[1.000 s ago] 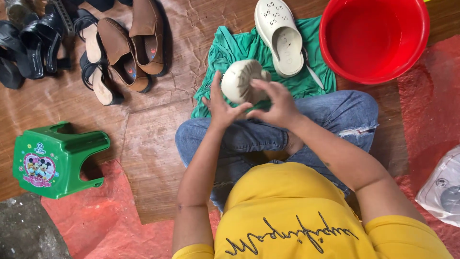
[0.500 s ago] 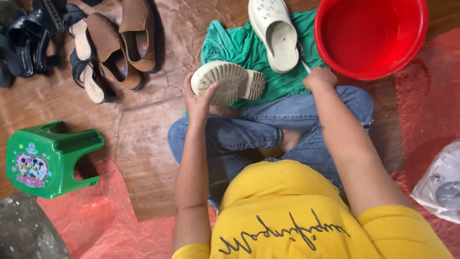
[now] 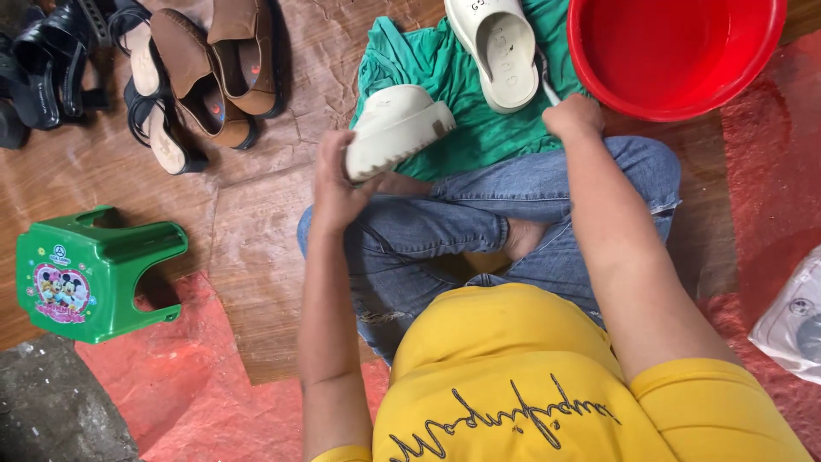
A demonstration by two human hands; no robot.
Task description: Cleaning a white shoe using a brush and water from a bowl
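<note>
Cream clog [image 3: 395, 128] in left hand [image 3: 335, 184] fingers; right hand [image 3: 575, 115] closed at red basin [image 3: 753, 68] rim.

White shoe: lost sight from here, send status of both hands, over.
Left hand grips white shoe above green cloth. Right hand closed on a thin handle by red basin. Nothing in the way.

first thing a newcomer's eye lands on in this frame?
Probably the bright red basin at top right, with the right hand closed on something thin by its rim. Next, the left hand holding a cream clog over the lap, its mate lying on a green cloth. At far left stands a green plastic stool.
</note>
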